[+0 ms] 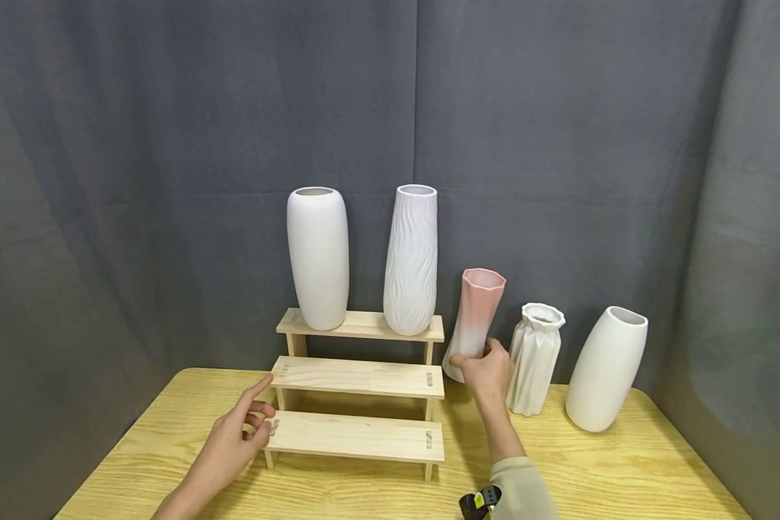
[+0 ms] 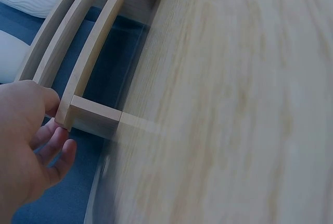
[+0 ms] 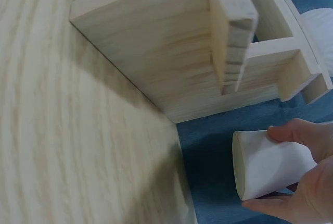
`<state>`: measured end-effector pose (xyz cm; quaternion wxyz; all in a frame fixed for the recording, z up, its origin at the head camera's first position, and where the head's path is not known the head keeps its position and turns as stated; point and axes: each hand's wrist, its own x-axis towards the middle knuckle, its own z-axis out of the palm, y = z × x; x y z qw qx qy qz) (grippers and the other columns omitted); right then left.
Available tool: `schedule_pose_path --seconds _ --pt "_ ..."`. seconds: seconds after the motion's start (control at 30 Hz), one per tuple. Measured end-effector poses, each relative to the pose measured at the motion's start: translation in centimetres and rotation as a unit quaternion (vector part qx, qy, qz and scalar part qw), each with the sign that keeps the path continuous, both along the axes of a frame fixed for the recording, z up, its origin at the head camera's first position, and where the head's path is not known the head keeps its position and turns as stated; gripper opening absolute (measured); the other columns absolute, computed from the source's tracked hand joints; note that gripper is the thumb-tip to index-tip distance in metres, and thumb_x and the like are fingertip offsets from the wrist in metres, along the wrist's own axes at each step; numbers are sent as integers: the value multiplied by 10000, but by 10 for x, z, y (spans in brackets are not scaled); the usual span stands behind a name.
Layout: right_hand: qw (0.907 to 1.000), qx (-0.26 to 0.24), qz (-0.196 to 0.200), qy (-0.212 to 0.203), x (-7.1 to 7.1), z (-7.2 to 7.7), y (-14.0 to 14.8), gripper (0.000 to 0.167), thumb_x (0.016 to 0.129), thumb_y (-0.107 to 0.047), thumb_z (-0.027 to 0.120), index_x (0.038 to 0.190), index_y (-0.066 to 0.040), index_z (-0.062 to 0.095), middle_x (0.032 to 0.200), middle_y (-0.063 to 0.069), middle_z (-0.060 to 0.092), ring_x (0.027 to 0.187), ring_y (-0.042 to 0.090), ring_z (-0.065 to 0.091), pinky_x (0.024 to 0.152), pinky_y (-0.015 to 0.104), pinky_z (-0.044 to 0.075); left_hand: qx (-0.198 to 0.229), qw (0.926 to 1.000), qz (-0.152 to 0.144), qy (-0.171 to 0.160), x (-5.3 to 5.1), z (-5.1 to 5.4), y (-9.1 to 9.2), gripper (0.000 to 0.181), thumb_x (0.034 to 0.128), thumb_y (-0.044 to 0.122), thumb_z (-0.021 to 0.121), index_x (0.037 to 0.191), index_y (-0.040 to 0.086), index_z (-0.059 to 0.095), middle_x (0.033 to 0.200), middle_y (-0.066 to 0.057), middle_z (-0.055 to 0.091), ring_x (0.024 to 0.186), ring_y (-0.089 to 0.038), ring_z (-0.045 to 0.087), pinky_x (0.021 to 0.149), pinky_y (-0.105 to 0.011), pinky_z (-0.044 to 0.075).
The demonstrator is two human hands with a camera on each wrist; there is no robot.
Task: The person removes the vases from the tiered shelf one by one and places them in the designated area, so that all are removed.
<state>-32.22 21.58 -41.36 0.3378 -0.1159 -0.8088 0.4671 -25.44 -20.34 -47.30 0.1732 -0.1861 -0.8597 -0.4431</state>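
My right hand (image 1: 487, 370) grips the lower part of a pink-and-white vase (image 1: 479, 307) with faceted sides, right of the wooden step stand (image 1: 357, 375). In the right wrist view the vase's white base (image 3: 270, 164) lies between thumb and fingers, its underside showing, apart from the tabletop. My left hand (image 1: 234, 437) holds the stand's left end; thumb and fingers lie about the corner of the lowest step (image 2: 78, 86). On the top step stand a smooth white vase (image 1: 318, 256) at left and a wavy-ribbed white vase (image 1: 412, 260) at right.
Right of my right hand stand a pleated white vase (image 1: 534, 361) with a scalloped rim and a smooth white vase (image 1: 604, 372) with an oval mouth. All is on a wood-grain table (image 1: 338, 498), with dark grey curtain (image 1: 201, 180) behind and at both sides.
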Motion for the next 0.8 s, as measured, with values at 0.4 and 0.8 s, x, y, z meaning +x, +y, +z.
schedule_pose_path --seconds 0.4,0.8 --pt "9991 -33 -32 -410 -3 -14 1 591 622 -93 868 1123 99 620 1040 300 669 957 458 626 826 544 485 -19 10000 -5 62 0 1 0 775 940 -70 641 1581 272 371 1066 -7 642 813 -135 605 635 -279 522" --pt "9967 -38 -64 -805 -4 -26 0 626 606 -81 877 1125 124 593 1045 333 647 990 505 611 859 569 475 -7 9999 -15 147 2 4 2 765 933 -82 638 1579 237 380 1064 -31 646 817 -156 606 641 -280 524"
